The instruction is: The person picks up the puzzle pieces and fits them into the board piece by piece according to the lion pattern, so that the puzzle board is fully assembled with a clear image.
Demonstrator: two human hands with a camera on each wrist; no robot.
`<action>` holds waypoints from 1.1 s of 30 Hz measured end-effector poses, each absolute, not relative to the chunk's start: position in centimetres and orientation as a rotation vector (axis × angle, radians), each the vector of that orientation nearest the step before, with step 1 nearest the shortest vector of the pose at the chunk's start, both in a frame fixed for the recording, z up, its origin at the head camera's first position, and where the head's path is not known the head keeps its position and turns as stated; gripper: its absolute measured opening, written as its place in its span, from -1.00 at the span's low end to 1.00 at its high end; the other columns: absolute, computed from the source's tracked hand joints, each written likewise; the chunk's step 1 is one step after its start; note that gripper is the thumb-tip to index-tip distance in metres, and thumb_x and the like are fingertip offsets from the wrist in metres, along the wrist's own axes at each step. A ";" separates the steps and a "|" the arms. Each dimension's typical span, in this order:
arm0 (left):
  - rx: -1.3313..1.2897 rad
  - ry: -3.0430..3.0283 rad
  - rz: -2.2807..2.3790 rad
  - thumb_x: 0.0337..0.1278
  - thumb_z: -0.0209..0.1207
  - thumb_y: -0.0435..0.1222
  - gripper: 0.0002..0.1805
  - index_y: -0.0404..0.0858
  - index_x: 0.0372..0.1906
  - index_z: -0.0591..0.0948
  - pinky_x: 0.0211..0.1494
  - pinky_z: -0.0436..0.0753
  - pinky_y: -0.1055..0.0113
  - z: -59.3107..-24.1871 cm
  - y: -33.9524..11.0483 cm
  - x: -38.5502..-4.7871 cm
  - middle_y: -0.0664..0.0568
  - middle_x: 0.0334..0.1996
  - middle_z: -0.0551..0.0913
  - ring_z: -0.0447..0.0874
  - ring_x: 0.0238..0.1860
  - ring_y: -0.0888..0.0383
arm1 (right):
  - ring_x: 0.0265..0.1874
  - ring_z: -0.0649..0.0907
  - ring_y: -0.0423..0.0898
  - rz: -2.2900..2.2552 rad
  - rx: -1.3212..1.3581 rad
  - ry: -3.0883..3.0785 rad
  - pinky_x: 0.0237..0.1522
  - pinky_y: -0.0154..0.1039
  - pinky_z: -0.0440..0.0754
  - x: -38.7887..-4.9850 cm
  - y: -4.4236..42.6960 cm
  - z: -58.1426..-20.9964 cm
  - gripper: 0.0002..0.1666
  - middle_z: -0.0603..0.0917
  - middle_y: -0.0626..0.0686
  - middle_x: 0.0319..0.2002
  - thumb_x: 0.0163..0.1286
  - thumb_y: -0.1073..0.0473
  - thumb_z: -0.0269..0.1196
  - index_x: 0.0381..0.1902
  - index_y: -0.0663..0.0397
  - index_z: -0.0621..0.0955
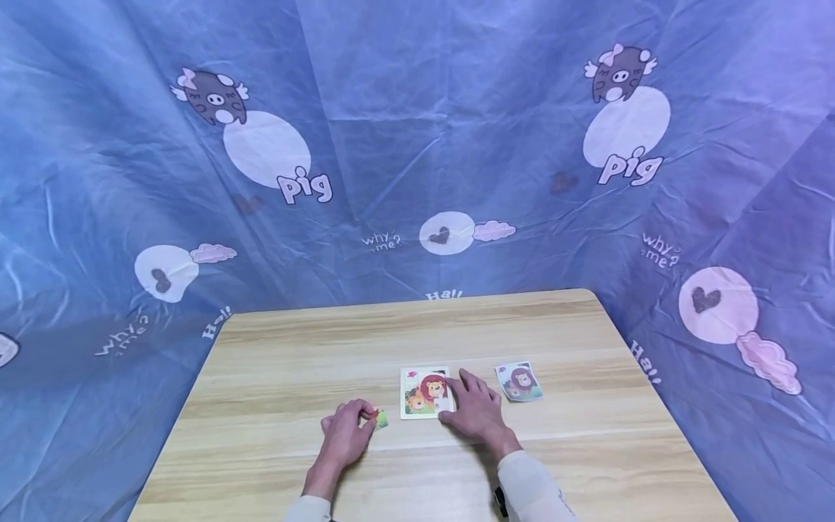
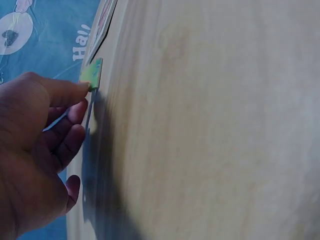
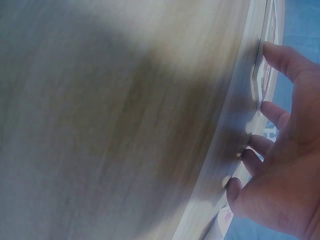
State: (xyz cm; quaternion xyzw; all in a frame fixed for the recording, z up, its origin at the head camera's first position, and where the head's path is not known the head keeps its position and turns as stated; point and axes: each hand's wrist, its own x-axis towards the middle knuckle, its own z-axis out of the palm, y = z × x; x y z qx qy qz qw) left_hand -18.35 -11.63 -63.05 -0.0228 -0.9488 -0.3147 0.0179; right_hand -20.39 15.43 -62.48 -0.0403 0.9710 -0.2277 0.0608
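A jigsaw board (image 1: pixel 420 416) with a lion picture lies flat near the middle of the table; a pale gap shows at its lower right. Left of the board, my left hand (image 1: pixel 347 435) pinches a small green puzzle piece (image 1: pixel 381 419) between thumb and fingers. That puzzle piece (image 2: pixel 94 75) stands tilted close to the tabletop in the left wrist view, the other fingers loosely bent. My right hand (image 1: pixel 478 411) rests at the board's right side, fingers spread. In the right wrist view, its thumb and index finger touch the board's edge (image 3: pixel 258 82).
A paper card (image 1: pixel 520 382) with a matching lion picture lies right of my right hand, its edge slightly curled. The wooden table (image 1: pixel 300 348) is bordered by blue printed cloth (image 1: pixel 391 145) at the back and sides.
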 end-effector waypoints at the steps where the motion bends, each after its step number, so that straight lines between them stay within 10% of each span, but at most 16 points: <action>1: -0.062 -2.930 -1.008 -0.07 0.35 -0.27 -0.82 0.03 -0.34 0.60 -0.01 0.22 0.03 -63.1 -11.6 -18.4 0.28 -0.39 0.65 0.45 -0.29 0.26 | 0.40 0.26 0.23 -0.693 -0.122 2.938 0.21 0.33 0.23 -20.4 15.5 -62.4 -0.12 0.23 0.16 0.46 0.02 -0.26 0.37 0.32 -0.21 0.43; 17: -0.092 -2.823 -1.329 0.03 0.28 -0.30 -0.88 0.00 -0.36 0.60 -0.31 0.38 0.45 -62.6 -10.2 -19.0 0.26 -0.49 0.58 0.38 -0.41 0.32 | 0.39 0.26 0.25 -0.703 -0.141 2.936 0.21 0.36 0.22 -20.4 15.3 -61.9 -0.10 0.23 0.19 0.46 0.00 -0.24 0.38 0.33 -0.19 0.42; 33: -0.150 -2.874 -1.364 0.00 0.29 -0.21 -0.87 0.12 -0.42 0.58 -0.10 0.17 0.23 -62.0 -6.6 -19.9 0.34 -0.56 0.49 0.30 -0.42 0.34 | 0.39 0.28 0.25 -0.737 -0.133 2.973 0.22 0.37 0.20 -20.3 14.8 -62.1 -0.11 0.25 0.20 0.44 0.01 -0.27 0.36 0.33 -0.19 0.43</action>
